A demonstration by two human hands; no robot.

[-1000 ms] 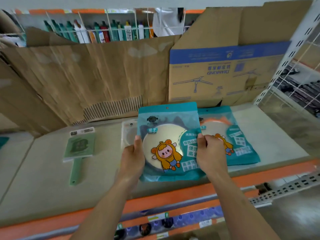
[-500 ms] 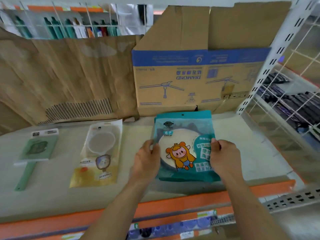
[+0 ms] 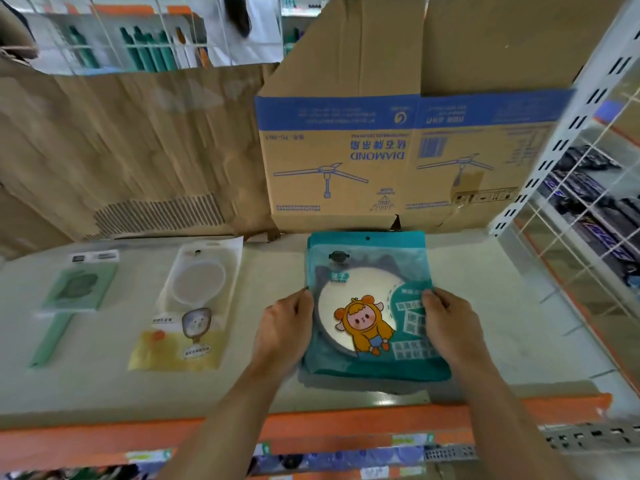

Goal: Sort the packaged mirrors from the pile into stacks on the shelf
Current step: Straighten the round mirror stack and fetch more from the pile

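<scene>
A teal packaged mirror [image 3: 370, 271] with a cartoon figure lies flat on the shelf [image 3: 502, 306], on top of another teal pack whose edge shows beneath it. My left hand [image 3: 282, 327] grips its left edge and my right hand [image 3: 450, 323] grips its right edge. To the left lies a clear-and-yellow packaged mirror [image 3: 194, 306]. Further left lies a green hand mirror [image 3: 74, 296] in its pack, handle toward me.
A blue-and-brown cardboard box [image 3: 398, 150] and brown cardboard sheets [image 3: 131, 150] stand along the shelf's back. A white perforated upright [image 3: 561, 133] and wire grid [image 3: 595, 244] bound the right side. An orange rail [image 3: 346, 427] runs along the front edge.
Both hands carried the teal pack to the right and set it down on the other teal pack. The clear-and-yellow pack, earlier hidden behind it, now shows fully.
</scene>
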